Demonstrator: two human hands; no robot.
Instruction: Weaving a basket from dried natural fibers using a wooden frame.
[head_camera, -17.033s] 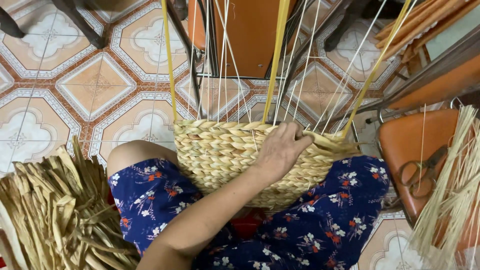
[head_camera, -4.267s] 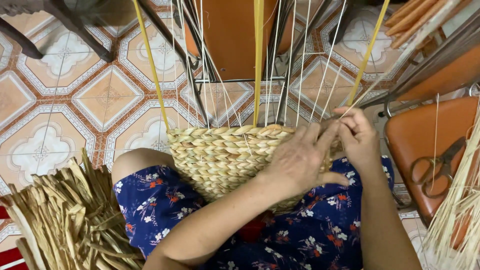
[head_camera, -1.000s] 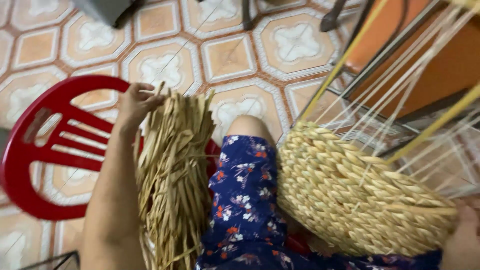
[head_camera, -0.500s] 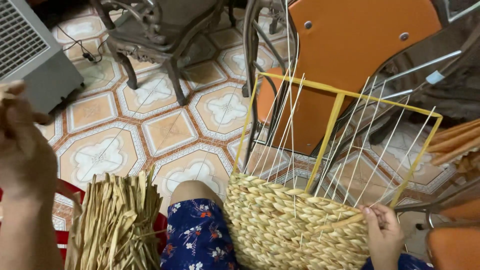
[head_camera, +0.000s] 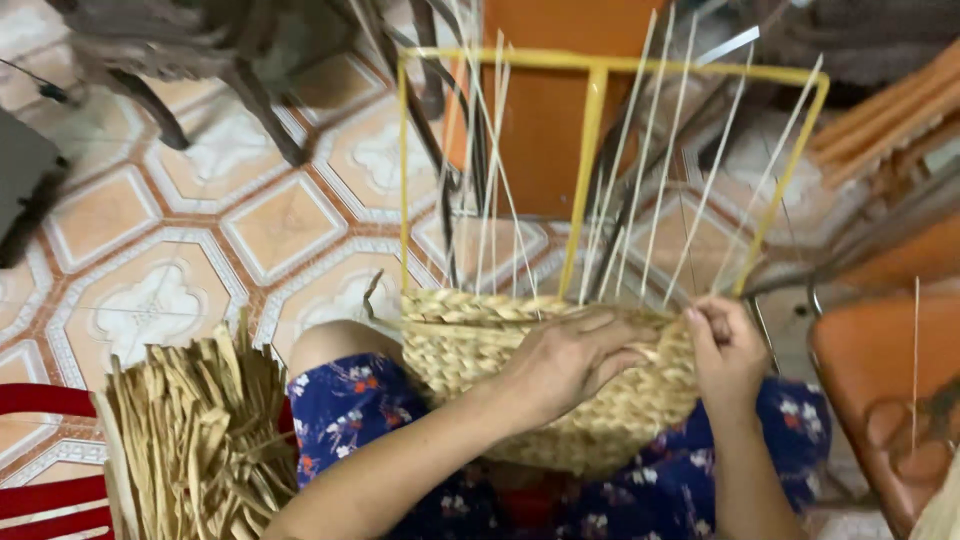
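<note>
A half-woven straw basket (head_camera: 470, 350) rests on my lap over a blue flowered dress. A yellow metal frame (head_camera: 590, 170) and several thin pale upright strands (head_camera: 650, 200) rise from its rim. My left hand (head_camera: 570, 360) lies across the basket's upper front, fingers spread over the weave and holding it. At the basket's right rim, my right hand (head_camera: 725, 350) pinches a strand with its fingertips. A loose end of straw curls up at the basket's left rim.
A bundle of dried flat straw strips (head_camera: 195, 440) stands at my left knee on a red plastic stool (head_camera: 40, 495). An orange chair seat (head_camera: 880, 370) is at the right, dark chair legs (head_camera: 260, 90) stand beyond on the patterned tile floor.
My left hand, raised at the far left half a second ago, has come down onto the basket front. The view has tilted down and closer to the basket. My right hand stays at the right rim.
</note>
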